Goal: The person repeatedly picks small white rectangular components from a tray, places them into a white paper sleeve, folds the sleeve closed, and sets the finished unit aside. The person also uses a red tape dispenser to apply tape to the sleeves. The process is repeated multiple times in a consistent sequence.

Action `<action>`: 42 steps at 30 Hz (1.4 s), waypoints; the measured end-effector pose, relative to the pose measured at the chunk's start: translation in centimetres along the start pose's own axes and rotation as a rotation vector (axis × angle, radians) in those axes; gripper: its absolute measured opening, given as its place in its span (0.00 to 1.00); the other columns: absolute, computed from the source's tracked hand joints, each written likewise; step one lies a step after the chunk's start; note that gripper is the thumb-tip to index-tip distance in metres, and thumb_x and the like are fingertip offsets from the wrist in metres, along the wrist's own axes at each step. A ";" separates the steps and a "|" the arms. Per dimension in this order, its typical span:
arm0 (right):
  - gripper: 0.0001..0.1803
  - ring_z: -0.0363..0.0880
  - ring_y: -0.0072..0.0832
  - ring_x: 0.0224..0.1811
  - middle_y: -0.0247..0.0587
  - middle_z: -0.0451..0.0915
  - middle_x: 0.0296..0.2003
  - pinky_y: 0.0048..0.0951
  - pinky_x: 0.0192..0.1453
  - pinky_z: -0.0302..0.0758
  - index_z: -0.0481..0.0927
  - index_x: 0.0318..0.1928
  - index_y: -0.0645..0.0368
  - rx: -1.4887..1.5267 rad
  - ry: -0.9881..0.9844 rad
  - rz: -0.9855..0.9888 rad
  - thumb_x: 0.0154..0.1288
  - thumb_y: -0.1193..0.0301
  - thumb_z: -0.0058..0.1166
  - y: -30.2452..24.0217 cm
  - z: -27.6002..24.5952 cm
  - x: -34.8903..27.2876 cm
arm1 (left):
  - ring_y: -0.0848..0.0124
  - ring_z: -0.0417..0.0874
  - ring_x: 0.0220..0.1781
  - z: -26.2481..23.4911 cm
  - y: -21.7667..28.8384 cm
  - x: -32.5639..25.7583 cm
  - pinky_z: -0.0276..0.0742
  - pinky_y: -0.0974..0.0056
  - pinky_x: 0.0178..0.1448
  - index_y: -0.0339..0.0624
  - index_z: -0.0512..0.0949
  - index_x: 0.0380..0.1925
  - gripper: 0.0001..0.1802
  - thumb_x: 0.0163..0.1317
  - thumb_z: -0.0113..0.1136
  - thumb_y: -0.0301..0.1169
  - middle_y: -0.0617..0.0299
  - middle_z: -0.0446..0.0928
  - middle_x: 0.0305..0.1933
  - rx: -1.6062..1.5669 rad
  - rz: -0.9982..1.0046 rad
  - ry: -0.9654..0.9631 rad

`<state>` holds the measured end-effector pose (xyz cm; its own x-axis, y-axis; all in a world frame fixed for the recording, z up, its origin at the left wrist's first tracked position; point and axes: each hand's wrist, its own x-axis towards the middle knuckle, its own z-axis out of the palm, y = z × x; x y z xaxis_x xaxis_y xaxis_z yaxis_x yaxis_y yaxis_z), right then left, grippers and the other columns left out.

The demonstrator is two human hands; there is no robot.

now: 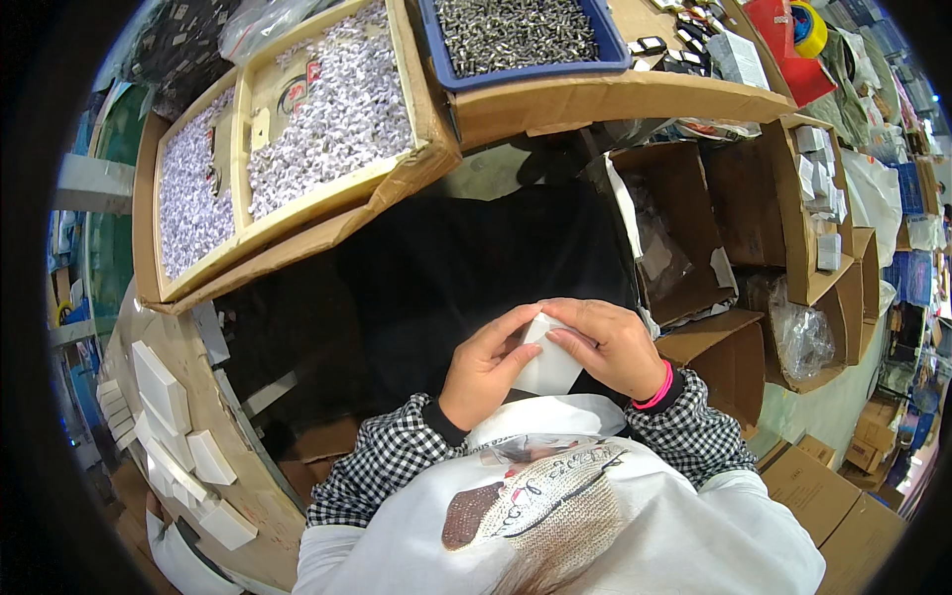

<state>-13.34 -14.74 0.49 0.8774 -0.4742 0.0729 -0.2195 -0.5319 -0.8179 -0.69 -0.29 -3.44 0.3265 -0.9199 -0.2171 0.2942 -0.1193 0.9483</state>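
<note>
A small white box [551,371] is held close in front of my chest, one corner pointing up and away from me. My left hand [486,369] grips its left side, with the thumb lying on the near face. On the other side, my right hand [617,349] is closed round the box, and its thumb also presses the near face. The fingertips of both hands meet at the top corner and cover part of it. Whether the box's end flap is folded in cannot be made out.
A divided wooden tray [402,159] of tiny pale parts and a blue bin [540,71] of small metal pieces stand ahead. Several white boxes [164,390] lie on the left table. Open cardboard boxes [716,352] stand at right, one holding small white boxes [819,164].
</note>
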 end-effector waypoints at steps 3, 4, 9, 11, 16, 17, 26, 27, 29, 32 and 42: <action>0.15 0.81 0.35 0.45 0.45 0.82 0.44 0.28 0.48 0.77 0.80 0.45 0.63 0.128 0.088 0.060 0.55 0.75 0.62 0.2 0.2 -0.4 | 0.69 0.79 0.52 -0.1 0.4 0.1 0.77 0.67 0.56 0.41 0.69 0.58 0.24 0.60 0.58 0.20 0.56 0.76 0.53 0.007 0.025 0.051; 0.15 0.81 0.35 0.46 0.45 0.81 0.44 0.28 0.49 0.77 0.80 0.45 0.64 0.151 0.081 0.083 0.55 0.76 0.62 0.3 0.2 -0.7 | 0.70 0.80 0.50 -0.1 0.5 0.1 0.77 0.68 0.54 0.42 0.70 0.57 0.23 0.61 0.58 0.20 0.57 0.76 0.52 0.011 0.022 0.050; 0.15 0.80 0.28 0.48 0.45 0.80 0.48 0.25 0.49 0.79 0.79 0.46 0.64 0.550 0.138 0.339 0.57 0.77 0.62 0.4 0.8 -2.5 | 0.72 0.80 0.48 -0.5 0.9 0.2 0.77 0.68 0.51 0.44 0.70 0.56 0.22 0.61 0.57 0.21 0.58 0.76 0.48 0.072 0.005 -0.015; 0.16 0.79 0.26 0.48 0.45 0.79 0.51 0.25 0.49 0.80 0.79 0.48 0.64 0.626 0.150 0.342 0.58 0.78 0.61 0.6 1.0 -2.9 | 0.72 0.79 0.49 -0.6 1.0 0.4 0.76 0.68 0.52 0.44 0.70 0.55 0.21 0.62 0.57 0.21 0.59 0.75 0.48 0.003 0.032 -0.030; 0.17 0.80 0.27 0.48 0.46 0.79 0.51 0.24 0.48 0.79 0.80 0.48 0.62 0.530 0.108 0.276 0.57 0.78 0.62 1.1 1.5 -3.1 | 0.73 0.76 0.51 -1.3 1.0 1.0 0.74 0.69 0.54 0.42 0.75 0.50 0.15 0.62 0.56 0.21 0.60 0.75 0.49 0.141 0.035 -0.136; 0.16 0.80 0.27 0.48 0.46 0.79 0.51 0.24 0.48 0.79 0.80 0.48 0.62 0.525 0.113 0.255 0.57 0.78 0.62 1.2 1.7 -3.1 | 0.72 0.76 0.51 -1.4 1.0 1.0 0.73 0.69 0.54 0.42 0.75 0.49 0.14 0.62 0.56 0.21 0.60 0.75 0.50 0.105 0.011 -0.138; 0.14 0.78 0.27 0.51 0.47 0.80 0.49 0.25 0.52 0.76 0.80 0.47 0.64 0.680 0.236 0.250 0.59 0.79 0.59 1.1 2.7 -3.6 | 0.71 0.77 0.52 -1.1 -0.3 1.0 0.72 0.68 0.56 0.41 0.77 0.46 0.13 0.62 0.57 0.20 0.59 0.75 0.52 -0.158 0.082 -0.147; 0.13 0.78 0.28 0.51 0.47 0.80 0.49 0.26 0.52 0.76 0.80 0.46 0.64 0.828 0.252 0.314 0.59 0.79 0.59 1.1 2.9 -3.7 | 0.70 0.77 0.52 -1.0 -0.4 0.9 0.72 0.68 0.57 0.41 0.77 0.46 0.13 0.62 0.57 0.19 0.58 0.75 0.51 -0.147 0.091 -0.117; 0.12 0.78 0.28 0.50 0.47 0.78 0.51 0.26 0.52 0.75 0.81 0.46 0.65 0.739 0.231 0.316 0.61 0.79 0.57 1.3 3.0 -3.9 | 0.70 0.77 0.52 -0.8 -0.4 0.4 0.72 0.68 0.57 0.42 0.77 0.46 0.13 0.61 0.57 0.19 0.58 0.75 0.51 -0.140 0.098 -0.069; 0.11 0.78 0.28 0.49 0.47 0.76 0.53 0.26 0.52 0.74 0.81 0.45 0.65 0.753 0.173 0.306 0.61 0.80 0.57 1.7 3.1 -3.9 | 0.69 0.77 0.53 -0.7 -0.2 0.3 0.73 0.68 0.57 0.42 0.78 0.46 0.13 0.60 0.58 0.19 0.57 0.76 0.51 -0.144 0.095 -0.041; 0.08 0.76 0.29 0.49 0.41 0.78 0.45 0.28 0.56 0.71 0.83 0.41 0.62 0.503 0.116 0.134 0.60 0.78 0.58 0.1 -0.4 -0.3 | 0.64 0.79 0.53 0.1 0.6 1.3 0.73 0.64 0.58 0.35 0.79 0.39 0.10 0.57 0.60 0.16 0.49 0.79 0.50 -0.021 0.155 0.070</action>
<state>-13.75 -14.95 0.58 0.7966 -0.6043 -0.0121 -0.0703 -0.0727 -0.9949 -0.22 -1.60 -3.16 0.4305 -0.8986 -0.0848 0.2539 0.0304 0.9668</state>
